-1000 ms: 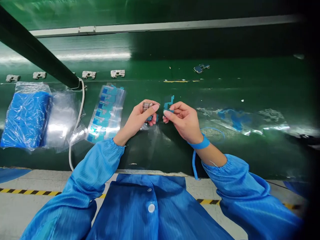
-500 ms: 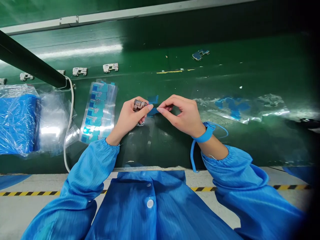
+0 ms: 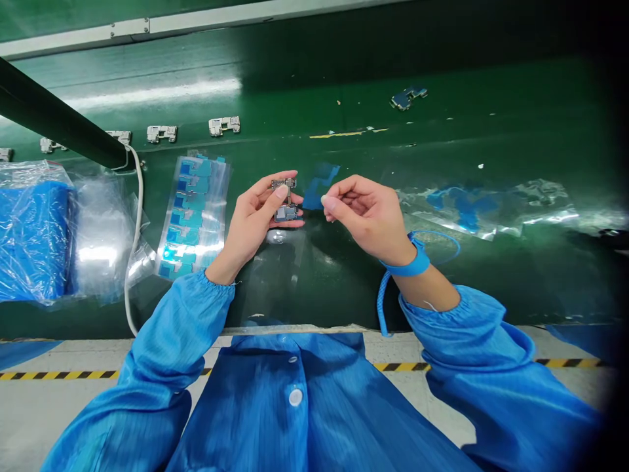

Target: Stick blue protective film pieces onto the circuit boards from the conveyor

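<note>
Green belt [image 3: 491, 131] fills the upper two thirds of the view, with a grey rail [image 3: 196, 23] along its far edge at twelve o'clock; at six o'clock a blue smock [image 3: 255, 406] covers the person's chest and both arms, with pale floor and yellow-black tape [image 3: 59, 375] under it. A black bar [image 3: 59, 121] slants in from ten o'clock, and a white cable [image 3: 133, 216] drops from its end; at nine o'clock lies a clear bag of blue material [image 3: 32, 239], with crumpled clear bags [image 3: 105, 242] just beside it; at three o'clock crinkled clear film [image 3: 481, 210] with blue patches lies flat on the belt. A clear sheet of blue stickers [image 3: 194, 216] lies at the left hand's nine o'clock, near it but apart. The left hand [image 3: 255, 223] is curled, thumb and fingers closed on a small metal part [image 3: 285, 198] held upright above the belt at the centre; the right hand [image 3: 368, 216], at its three o'clock, pinches a blue film piece [image 3: 319, 183] between thumb and forefinger, the other fingers loosely bent; film and part sit just beside each other, and I cannot tell whether they touch. A blue wrist strap [image 3: 410, 263] rings the right wrist, its coiled cord [image 3: 381, 301] hanging toward six; four metal clips [image 3: 224, 124] line up toward eleven o'clock, and one blue clip [image 3: 407, 97] lies alone at one.
</note>
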